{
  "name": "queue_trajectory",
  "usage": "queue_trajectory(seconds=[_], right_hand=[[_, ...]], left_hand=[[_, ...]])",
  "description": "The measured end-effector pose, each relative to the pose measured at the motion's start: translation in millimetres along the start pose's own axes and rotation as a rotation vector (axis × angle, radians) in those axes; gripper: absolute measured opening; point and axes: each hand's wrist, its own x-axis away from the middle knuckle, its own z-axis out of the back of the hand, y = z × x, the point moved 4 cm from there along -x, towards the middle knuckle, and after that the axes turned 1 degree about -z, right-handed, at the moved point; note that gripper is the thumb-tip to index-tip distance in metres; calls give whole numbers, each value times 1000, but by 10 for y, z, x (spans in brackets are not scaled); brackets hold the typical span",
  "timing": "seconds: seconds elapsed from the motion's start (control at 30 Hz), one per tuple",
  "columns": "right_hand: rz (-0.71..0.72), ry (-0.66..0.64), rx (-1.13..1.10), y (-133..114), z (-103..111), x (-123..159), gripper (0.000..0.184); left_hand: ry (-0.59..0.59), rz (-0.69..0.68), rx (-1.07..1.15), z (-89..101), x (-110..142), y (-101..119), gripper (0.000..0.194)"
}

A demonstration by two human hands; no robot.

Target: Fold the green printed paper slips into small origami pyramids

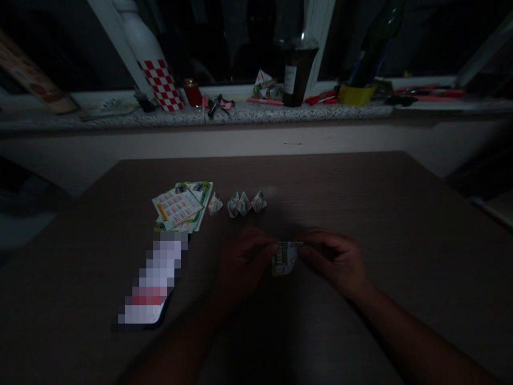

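Between my two hands is a small piece of green and white printed paper [284,259], its top edge straight and its lower part hanging down. My left hand [247,262] pinches it at the upper left, thumb against fingers. On the other side, my right hand [335,261] pinches the upper right corner. Beyond my left hand stand several small folded paper shapes [244,204] with pointed tops, made of similar printed paper. A loose pile of printed paper cards [180,206] lies to their left.
A lit phone [154,278], its screen blurred out, lies left of my left forearm on the brown table [360,192]. Along the granite windowsill [240,115] stand a red-checked white bottle [160,80], a dark cup [297,75] and a green bottle [371,48]. The light is dim.
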Motion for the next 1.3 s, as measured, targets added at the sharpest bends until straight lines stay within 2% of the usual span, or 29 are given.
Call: queue_trajectory(seconds=[0.2,0.4,0.63,0.87,1.0,1.17,1.3], right_hand=[[54,-22,63,-41,4,-1,5],[28,-27,40,4,-22,-9,3],[62,-40,58,-51,-35,-22,8],[58,-78,30,-3,-65,-20,7],[104,-66,29,-12,-46,-20,7],[31,-94,13,26,-62,-18,8],[52,-97,7,23,-68,-28,6]], left_hand=[[0,43,84,-24,0,-27,9],[33,133,147,-22,-8,-66,9],[58,224,192,-26,-3,-111,11],[141,402,322,-33,4,-148,11],[154,437,398,-56,7,-144,10],[182,462,437,-52,5,-159,10],[181,467,476,-52,-3,-168,9]])
